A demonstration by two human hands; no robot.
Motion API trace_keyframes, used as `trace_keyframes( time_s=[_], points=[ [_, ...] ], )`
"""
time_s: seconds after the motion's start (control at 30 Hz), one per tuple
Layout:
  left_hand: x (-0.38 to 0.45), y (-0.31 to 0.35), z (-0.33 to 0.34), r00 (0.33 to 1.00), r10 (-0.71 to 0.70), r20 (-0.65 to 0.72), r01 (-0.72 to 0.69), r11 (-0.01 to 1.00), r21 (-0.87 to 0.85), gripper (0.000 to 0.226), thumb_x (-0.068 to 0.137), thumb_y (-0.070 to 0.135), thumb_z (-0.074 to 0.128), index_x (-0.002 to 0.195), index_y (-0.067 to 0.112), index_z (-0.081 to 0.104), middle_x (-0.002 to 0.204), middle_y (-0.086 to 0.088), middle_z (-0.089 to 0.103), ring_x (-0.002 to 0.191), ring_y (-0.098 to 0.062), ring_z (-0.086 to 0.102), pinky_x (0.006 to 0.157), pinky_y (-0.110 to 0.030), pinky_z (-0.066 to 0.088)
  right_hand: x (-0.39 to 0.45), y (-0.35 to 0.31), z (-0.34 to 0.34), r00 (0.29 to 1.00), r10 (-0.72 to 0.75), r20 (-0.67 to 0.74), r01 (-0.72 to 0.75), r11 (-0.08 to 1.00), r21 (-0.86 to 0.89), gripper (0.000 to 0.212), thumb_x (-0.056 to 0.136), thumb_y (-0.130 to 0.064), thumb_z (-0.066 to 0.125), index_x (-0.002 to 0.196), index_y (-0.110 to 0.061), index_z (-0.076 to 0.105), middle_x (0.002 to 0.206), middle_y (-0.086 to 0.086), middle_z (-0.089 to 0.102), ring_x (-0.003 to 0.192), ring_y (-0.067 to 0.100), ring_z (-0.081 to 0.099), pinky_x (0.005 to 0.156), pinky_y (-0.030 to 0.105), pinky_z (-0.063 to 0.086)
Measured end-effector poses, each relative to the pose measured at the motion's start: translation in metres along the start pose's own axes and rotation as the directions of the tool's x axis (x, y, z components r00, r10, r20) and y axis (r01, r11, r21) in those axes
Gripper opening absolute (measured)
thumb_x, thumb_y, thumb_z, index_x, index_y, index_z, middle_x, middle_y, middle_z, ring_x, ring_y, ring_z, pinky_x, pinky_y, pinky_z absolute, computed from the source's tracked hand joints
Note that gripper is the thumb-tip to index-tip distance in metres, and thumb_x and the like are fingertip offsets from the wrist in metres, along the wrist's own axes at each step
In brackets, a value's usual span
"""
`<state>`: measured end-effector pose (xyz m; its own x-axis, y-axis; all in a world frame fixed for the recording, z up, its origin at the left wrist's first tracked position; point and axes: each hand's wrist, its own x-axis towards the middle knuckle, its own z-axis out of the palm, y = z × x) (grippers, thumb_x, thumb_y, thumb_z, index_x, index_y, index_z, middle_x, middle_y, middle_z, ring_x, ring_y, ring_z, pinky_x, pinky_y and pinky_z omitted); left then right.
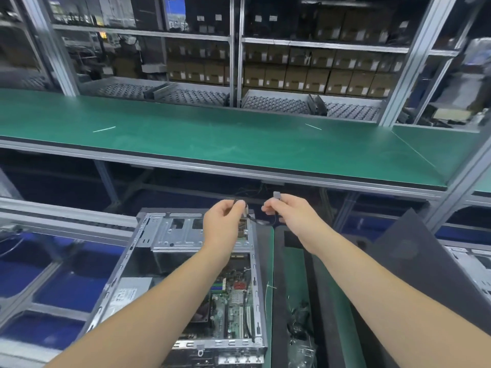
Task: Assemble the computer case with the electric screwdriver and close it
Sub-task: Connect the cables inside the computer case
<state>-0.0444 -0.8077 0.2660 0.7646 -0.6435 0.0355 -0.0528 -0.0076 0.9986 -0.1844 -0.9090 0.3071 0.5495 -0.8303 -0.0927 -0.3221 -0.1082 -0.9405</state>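
Table (pixel 239 139): green-matted, spanned the far side, above the case.
Computer case (pixel 148 261): lay open at near centre, side panel off, drive cage at its far end, motherboard (pixel 228 301) exposed for access.
Dark panel (pixel 398 261): leaned right of the case, probably the cover awaiting closure.
Left hand (pixel 223 224): grip pinched on a thin black cable (pixel 255 221) above the drive cage.
Right hand (pixel 289 208): grip pinched on the same cable near its grey connector (pixel 276 195), apparently straightening it for plugging.
Electric screwdriver: not visible.
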Motion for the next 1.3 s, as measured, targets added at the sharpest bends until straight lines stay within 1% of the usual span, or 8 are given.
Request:
trace_keyframes(
  time_s=[0.17, 0.3, 0.37, 0.5, 0.67, 0.9, 1.17, 1.3],
  points=[
    [0.014, -0.012, -0.044, 0.990, -0.125, -0.065, 0.110, 0.974, -0.197, 0.015, 0.099, 0.028, 0.050, 0.099, 0.018, 0.060, 0.092, 0.009, 0.079, 0.091, -0.013, 0.072, 0.084, -0.039, 0.055, -0.007, 0.000, 0.046, 0.999, 0.039, 0.007, -0.039, 0.998, 0.042, 0.030, 0.110, -0.023, 0.043, 0.107, -0.018, 0.073, 0.074, -0.002, 0.074, 0.077, 0.015, 0.070, 0.086, 0.028, 0.050],
    [0.020, -0.036, -0.077, 0.961, -0.275, -0.032, 0.263, 0.943, -0.204, 0.020, 0.105, 0.026, 0.044, 0.108, 0.013, 0.059, 0.082, -0.002, 0.079, 0.079, -0.015, 0.076, 0.080, -0.038, 0.056, -0.011, 0.012, 0.095, 0.982, 0.181, 0.055, -0.189, 0.945, 0.268, 0.044, 0.110, -0.005, 0.036, 0.075, -0.010, 0.064, 0.096, 0.022, 0.061, 0.065, 0.021, 0.052, 0.071, 0.036, 0.051],
    [0.017, -0.053, -0.090, 0.945, -0.326, -0.007, 0.322, 0.937, -0.132, 0.022, 0.105, 0.027, 0.044, 0.104, 0.012, 0.061, 0.077, 0.000, 0.078, 0.073, -0.014, 0.075, 0.073, -0.034, 0.054, -0.016, 0.022, 0.116, 0.956, 0.283, 0.079, -0.291, 0.871, 0.395, 0.041, 0.110, -0.002, 0.035, 0.080, -0.006, 0.062, 0.086, 0.018, 0.055, 0.056, 0.018, 0.044, 0.066, 0.033, 0.047],
    [0.010, -0.081, -0.110, 0.919, -0.394, 0.002, 0.393, 0.916, -0.075, 0.024, 0.104, 0.025, 0.046, 0.098, 0.013, 0.065, 0.077, 0.001, 0.078, 0.067, -0.011, 0.074, 0.056, -0.027, 0.047, -0.034, 0.061, 0.145, 0.913, 0.400, 0.085, -0.396, 0.811, 0.431, 0.023, 0.110, -0.006, 0.044, 0.112, 0.005, 0.064, 0.074, 0.012, 0.056, 0.062, 0.021, 0.052, 0.075, 0.039, 0.053],
    [0.002, -0.104, -0.110, 0.864, -0.501, 0.058, 0.503, 0.864, -0.033, 0.026, 0.104, 0.019, 0.041, 0.091, 0.012, 0.063, 0.080, -0.005, 0.079, 0.072, -0.016, 0.074, 0.063, -0.029, 0.049, -0.043, 0.092, 0.177, 0.850, 0.521, -0.084, -0.437, 0.784, 0.441, 0.024, 0.111, -0.010, 0.043, 0.097, 0.000, 0.060, 0.069, 0.009, 0.054, 0.059, 0.018, 0.049, 0.058, 0.030, 0.045],
    [0.004, -0.114, -0.101, 0.798, -0.591, 0.119, 0.598, 0.801, -0.032, 0.027, 0.106, 0.016, 0.034, 0.094, 0.013, 0.057, 0.087, -0.007, 0.076, 0.078, -0.018, 0.069, 0.069, -0.029, 0.046, -0.042, 0.105, 0.201, 0.816, 0.498, -0.293, -0.408, 0.855, 0.320, 0.024, 0.107, -0.012, 0.039, 0.099, -0.007, 0.061, 0.092, 0.007, 0.056, 0.078, 0.022, 0.051, 0.064, 0.036, 0.055],
    [0.018, -0.122, -0.084, 0.759, -0.631, 0.159, 0.632, 0.773, 0.052, 0.029, 0.104, 0.019, 0.037, 0.103, 0.010, 0.064, 0.085, -0.006, 0.073, 0.065, -0.016, 0.064, 0.060, -0.029, 0.040, -0.033, 0.111, 0.201, 0.832, 0.449, -0.325, -0.389, 0.891, 0.235, 0.025, 0.108, -0.016, 0.040, 0.100, -0.012, 0.063, 0.087, 0.010, 0.057, 0.073, 0.025, 0.048, 0.063, 0.035, 0.040],
    [0.019, -0.128, -0.074, 0.760, -0.624, 0.182, 0.621, 0.780, 0.075, 0.033, 0.106, 0.028, 0.038, 0.113, 0.008, 0.063, 0.084, -0.003, 0.077, 0.071, -0.013, 0.070, 0.075, -0.030, 0.045, -0.031, 0.114, 0.200, 0.834, 0.436, -0.338, -0.372, 0.897, 0.237, 0.026, 0.106, -0.016, 0.041, 0.095, -0.014, 0.064, 0.088, 0.010, 0.060, 0.070, 0.023, 0.048, 0.067, 0.036, 0.043]
  ],
)
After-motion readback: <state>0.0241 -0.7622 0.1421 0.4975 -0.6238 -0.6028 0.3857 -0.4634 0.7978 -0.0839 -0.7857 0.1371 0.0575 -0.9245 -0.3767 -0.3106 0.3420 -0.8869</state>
